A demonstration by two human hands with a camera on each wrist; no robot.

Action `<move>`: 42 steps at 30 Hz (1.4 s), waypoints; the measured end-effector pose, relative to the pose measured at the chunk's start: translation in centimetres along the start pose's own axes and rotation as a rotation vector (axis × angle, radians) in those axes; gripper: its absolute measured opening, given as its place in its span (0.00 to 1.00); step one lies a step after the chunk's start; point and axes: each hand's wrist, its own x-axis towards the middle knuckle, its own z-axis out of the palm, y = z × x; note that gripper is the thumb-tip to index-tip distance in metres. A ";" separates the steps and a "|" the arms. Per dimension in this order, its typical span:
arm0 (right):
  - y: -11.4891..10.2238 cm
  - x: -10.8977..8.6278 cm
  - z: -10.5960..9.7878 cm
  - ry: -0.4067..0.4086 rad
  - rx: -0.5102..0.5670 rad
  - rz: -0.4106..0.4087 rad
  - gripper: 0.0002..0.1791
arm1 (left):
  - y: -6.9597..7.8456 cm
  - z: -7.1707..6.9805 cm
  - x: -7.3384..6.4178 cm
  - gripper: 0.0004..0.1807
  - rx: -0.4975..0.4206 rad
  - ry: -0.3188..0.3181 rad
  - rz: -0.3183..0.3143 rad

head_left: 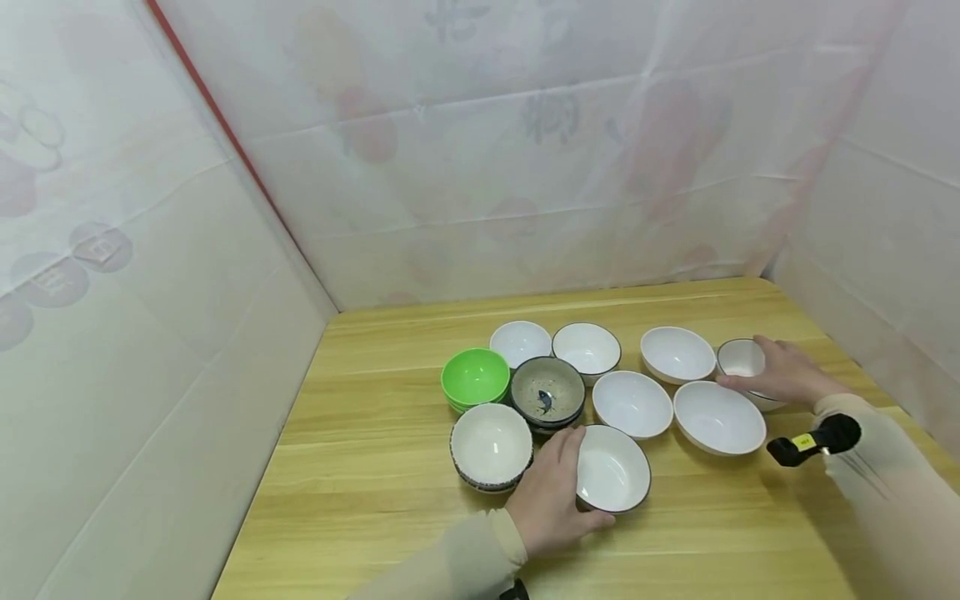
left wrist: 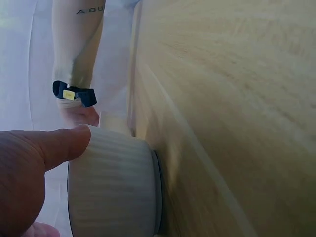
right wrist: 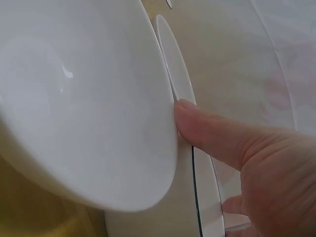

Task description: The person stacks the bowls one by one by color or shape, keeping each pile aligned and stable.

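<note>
My left hand [head_left: 551, 493] grips a white bowl with a thin dark rim [head_left: 617, 471] at the front of the group, thumb on its near edge. In the left wrist view, this bowl's ribbed outer wall [left wrist: 111, 182] shows beside the thumb [left wrist: 66, 146]. At the far right, my right hand [head_left: 791, 375] holds another dark-rimmed white bowl [head_left: 738, 357] across its rim. The right wrist view has the thumb [right wrist: 207, 128] on that bowl's edge, close against a plain white bowl [right wrist: 94, 108]. The other fingers are mostly hidden behind the held bowls.
Left of centre stand stacked green bowls [head_left: 475, 377], grey bowls with a fish [head_left: 555, 392] and speckle-rimmed bowls [head_left: 491, 446]. More white bowls [head_left: 632, 404] sit close together between my hands. Cloth walls [head_left: 525, 208] enclose the wooden table [head_left: 360, 467] at the back and sides.
</note>
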 end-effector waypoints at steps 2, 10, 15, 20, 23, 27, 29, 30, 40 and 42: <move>-0.1 0.0 0.0 -0.009 0.008 0.007 0.71 | -0.1 0.1 0.0 0.61 -0.007 0.002 -0.001; -0.2 0.1 -0.1 -0.026 0.017 0.025 0.72 | -0.3 0.2 0.0 0.61 0.006 0.016 0.016; -0.2 0.1 -0.1 -0.014 0.039 0.034 0.74 | -0.2 0.3 0.0 0.60 -0.011 0.007 0.006; -0.3 0.1 0.0 0.018 0.083 0.033 0.76 | -0.2 0.3 0.0 0.60 -0.036 0.010 -0.013; -0.4 0.0 -0.1 0.038 0.096 0.023 0.74 | -0.2 0.3 0.0 0.60 -0.045 0.013 -0.016; -0.4 -0.1 -0.2 0.069 0.115 0.012 0.72 | -0.2 0.3 -0.1 0.60 -0.047 0.009 -0.016; -0.5 -0.3 -0.4 0.087 0.123 0.004 0.72 | -0.3 0.3 -0.2 0.59 -0.049 0.006 -0.018; -0.6 -0.4 -0.5 0.098 0.125 0.001 0.72 | -0.3 0.4 -0.2 0.59 -0.050 0.005 -0.018; -3.1 -1.6 -3.1 0.187 0.105 -0.082 0.70 | -0.4 0.6 -0.3 0.57 -0.063 0.013 -0.009; -4.4 -2.1 -3.5 0.190 0.110 -0.108 0.70 | -0.5 0.5 -0.4 0.57 -0.064 0.010 -0.009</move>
